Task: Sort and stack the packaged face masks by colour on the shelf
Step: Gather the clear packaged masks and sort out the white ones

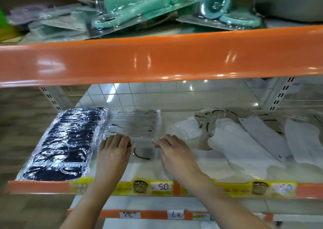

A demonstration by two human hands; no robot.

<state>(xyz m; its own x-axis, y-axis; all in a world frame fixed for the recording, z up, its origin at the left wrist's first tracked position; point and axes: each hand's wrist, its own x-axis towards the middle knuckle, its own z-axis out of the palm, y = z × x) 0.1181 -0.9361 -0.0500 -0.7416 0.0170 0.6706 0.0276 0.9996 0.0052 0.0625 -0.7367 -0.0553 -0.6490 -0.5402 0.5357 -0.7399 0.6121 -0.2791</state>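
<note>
1. The orange shelf beam overhead caps the way in, so any reach has to go in low, under it.
2. The left side is blocked by the row of dark navy mask packs, running front to back.
3. The right side is cluttered with loose white masks.
4. There's bare shelf at the front middle, between the two forearms.
5. The wire grid back panel closes off the rear.

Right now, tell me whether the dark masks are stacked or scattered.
Stacked. The dark masks lie overlapped in one tidy row at the shelf's left end, apart from both hands.
</note>
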